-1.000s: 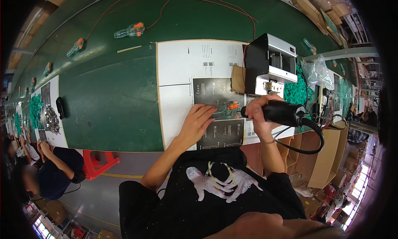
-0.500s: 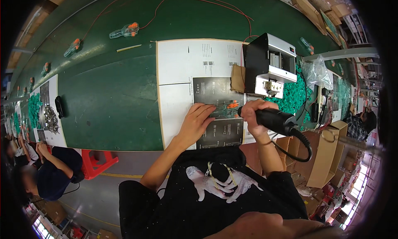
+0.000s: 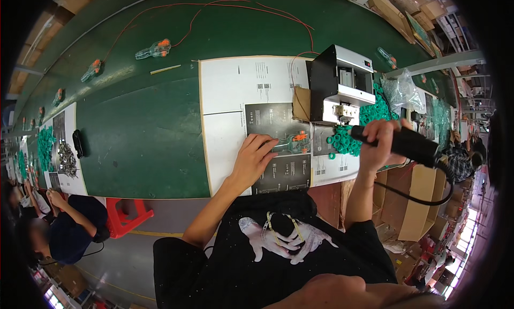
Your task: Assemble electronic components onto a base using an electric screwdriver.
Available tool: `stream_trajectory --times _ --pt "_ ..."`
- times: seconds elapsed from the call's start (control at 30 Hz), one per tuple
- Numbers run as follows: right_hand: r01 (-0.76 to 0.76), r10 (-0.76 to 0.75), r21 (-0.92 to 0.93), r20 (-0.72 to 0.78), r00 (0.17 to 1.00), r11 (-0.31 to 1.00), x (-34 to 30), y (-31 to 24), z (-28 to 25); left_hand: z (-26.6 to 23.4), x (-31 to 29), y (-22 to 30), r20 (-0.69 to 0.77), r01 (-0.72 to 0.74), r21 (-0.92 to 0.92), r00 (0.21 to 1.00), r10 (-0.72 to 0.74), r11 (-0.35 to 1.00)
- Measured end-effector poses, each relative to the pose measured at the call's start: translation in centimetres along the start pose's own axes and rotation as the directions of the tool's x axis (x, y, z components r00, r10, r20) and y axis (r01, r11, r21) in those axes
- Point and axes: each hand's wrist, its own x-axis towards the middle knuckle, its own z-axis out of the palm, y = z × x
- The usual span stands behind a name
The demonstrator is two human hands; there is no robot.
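Moved since the earlier frame: the right hand (image 3: 377, 143), with its black corded power tool (image 3: 415, 145), has shifted right, off the clear device with orange parts (image 3: 293, 143). It is now over the loose green rings (image 3: 345, 142) toward the right edge of the white-and-black sheet (image 3: 222, 84). Its fingers are wrapped round the tool body; the tool's tip points left and stands apart from the device.

Left hand (image 3: 250, 158): position unchanged. Fingers lie close together, pinching the device's narrow left end against the thumb. Device lies flat on a dark printed panel, right of the sheet's middle and nearer its near edge, orange parts to the right.

Black-and-silver machine (image 3: 342, 81) stands on the right-hand part of the sheet, beyond the rings; a brown cardboard piece (image 3: 301, 104) adjoins its left side. Two similar clear units (image 3: 154, 49) lie near the far edge of the green bench (image 3: 144, 121), left of the sheet.
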Motion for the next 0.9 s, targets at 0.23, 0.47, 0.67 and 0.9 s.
stream_trajectory --times 0.23,0.47,0.67,0.9 --pt "0.086 -0.085 -0.244 0.016 0.996 0.966 2.0 1.5 -0.5 0.2 0.1 0.2 0.016 -0.017 0.018 1.0 0.017 1.0" --pt "-0.093 0.11 -0.141 0.119 0.987 0.986 -0.9 0.2 -0.4 0.1 -0.5 -0.1 -0.024 -0.015 0.015 1.0 0.015 1.0" --pt "-0.085 0.07 0.017 0.416 0.907 0.996 -6.8 0.8 3.3 -0.6 -0.4 -0.1 -0.022 -0.006 0.011 1.0 0.006 1.0" --pt "-0.162 0.158 -0.031 0.467 0.87 0.986 -7.8 3.1 2.5 -1.2 -0.3 0.2 0.025 0.011 0.037 1.0 -0.012 0.999"
